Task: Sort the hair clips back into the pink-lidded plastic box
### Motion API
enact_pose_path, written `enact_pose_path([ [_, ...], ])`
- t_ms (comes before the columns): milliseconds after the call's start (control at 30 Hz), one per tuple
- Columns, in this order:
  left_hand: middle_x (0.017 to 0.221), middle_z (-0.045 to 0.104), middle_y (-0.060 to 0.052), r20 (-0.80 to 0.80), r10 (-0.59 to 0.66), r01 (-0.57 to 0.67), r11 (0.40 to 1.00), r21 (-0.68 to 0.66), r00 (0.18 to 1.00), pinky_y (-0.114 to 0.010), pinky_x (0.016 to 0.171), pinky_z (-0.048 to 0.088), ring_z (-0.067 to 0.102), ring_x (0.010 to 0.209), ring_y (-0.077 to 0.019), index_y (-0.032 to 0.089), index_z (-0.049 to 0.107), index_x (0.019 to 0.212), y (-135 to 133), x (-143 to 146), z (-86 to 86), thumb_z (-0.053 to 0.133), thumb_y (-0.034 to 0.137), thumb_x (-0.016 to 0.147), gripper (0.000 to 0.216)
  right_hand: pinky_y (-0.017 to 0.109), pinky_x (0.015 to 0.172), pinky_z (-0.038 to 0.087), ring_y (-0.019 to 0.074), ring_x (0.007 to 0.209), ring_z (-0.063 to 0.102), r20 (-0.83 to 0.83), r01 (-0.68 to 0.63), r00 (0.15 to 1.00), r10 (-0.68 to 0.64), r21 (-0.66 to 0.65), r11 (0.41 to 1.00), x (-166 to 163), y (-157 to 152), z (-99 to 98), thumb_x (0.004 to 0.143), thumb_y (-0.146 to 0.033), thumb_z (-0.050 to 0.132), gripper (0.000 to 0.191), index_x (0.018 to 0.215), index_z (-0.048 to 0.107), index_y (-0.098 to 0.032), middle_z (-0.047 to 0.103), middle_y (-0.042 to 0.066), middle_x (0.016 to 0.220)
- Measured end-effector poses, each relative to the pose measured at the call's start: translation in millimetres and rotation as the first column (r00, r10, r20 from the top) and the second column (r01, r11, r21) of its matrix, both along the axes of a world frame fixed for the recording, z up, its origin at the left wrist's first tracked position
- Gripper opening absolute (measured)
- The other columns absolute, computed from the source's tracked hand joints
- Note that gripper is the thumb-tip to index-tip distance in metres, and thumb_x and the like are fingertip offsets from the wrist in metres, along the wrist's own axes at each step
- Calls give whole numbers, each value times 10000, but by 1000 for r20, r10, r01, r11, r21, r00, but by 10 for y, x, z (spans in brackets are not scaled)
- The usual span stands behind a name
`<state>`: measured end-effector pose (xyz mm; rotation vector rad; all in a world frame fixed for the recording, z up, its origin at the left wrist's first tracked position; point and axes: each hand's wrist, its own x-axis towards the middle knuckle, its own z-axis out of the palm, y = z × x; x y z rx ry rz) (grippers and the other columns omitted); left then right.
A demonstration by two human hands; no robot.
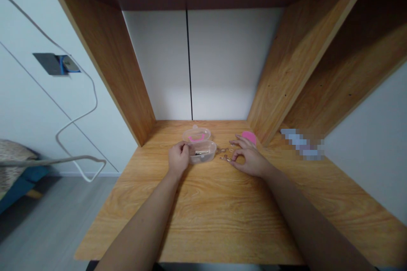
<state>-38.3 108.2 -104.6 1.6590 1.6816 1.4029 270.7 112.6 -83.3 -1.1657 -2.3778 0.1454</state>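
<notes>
A small clear plastic box point(202, 152) with its hinged lid point(196, 135) thrown back is steadied at its near-left edge by the left hand point(178, 159), fingers curled against the rim. Something small and metallic is already seen inside the box. Just right of the box, small metal pieces point(224, 155) are pinched at by the right hand point(249, 156); whether one is gripped cannot be told. A pink round object point(249, 136) lies behind.
</notes>
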Motion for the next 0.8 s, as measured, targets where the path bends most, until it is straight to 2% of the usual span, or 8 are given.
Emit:
enact_pose_path([
  [167, 839, 773, -61, 31, 56, -56, 998, -8, 998, -275, 721, 476, 700, 805, -212, 172, 765, 855, 28, -32, -13, 450, 243, 847, 323, 609, 1164, 308, 348, 1463, 333, -27, -73, 997, 73, -21, 997, -37, 5, -11, 890, -385, 663, 180, 823, 770, -257, 595, 72, 1393],
  [367, 852, 776, -64, 52, 35, -35, 999, 10, 998, -285, 755, 492, 704, 828, -214, 166, 765, 856, 32, -29, -17, 466, 246, 840, 310, 606, 1158, 335, 348, 1468, 326, 18, -95, 995, 95, -19, 995, -104, 19, -75, 938, -357, 607, 213, 899, 789, -255, 611, 91, 1357],
  [533, 859, 777, -62, 62, 13, -14, 1000, 26, 998, -288, 775, 503, 707, 829, -209, 166, 767, 863, 45, -26, -44, 465, 235, 843, 310, 625, 1151, 340, 352, 1455, 344, 37, -79, 996, 79, 15, 997, -119, 44, -118, 931, -375, 619, 200, 942, 803, -298, 616, 81, 1347],
  [800, 841, 773, -61, 42, 19, -19, 1000, 6, 999, -275, 762, 505, 703, 805, -204, 171, 759, 851, 64, -29, -65, 457, 235, 845, 308, 631, 1115, 377, 355, 1398, 418, -10, -10, 1000, 11, 48, 999, -103, 97, -176, 898, -359, 643, 165, 875, 782, -275, 631, 99, 1300],
])
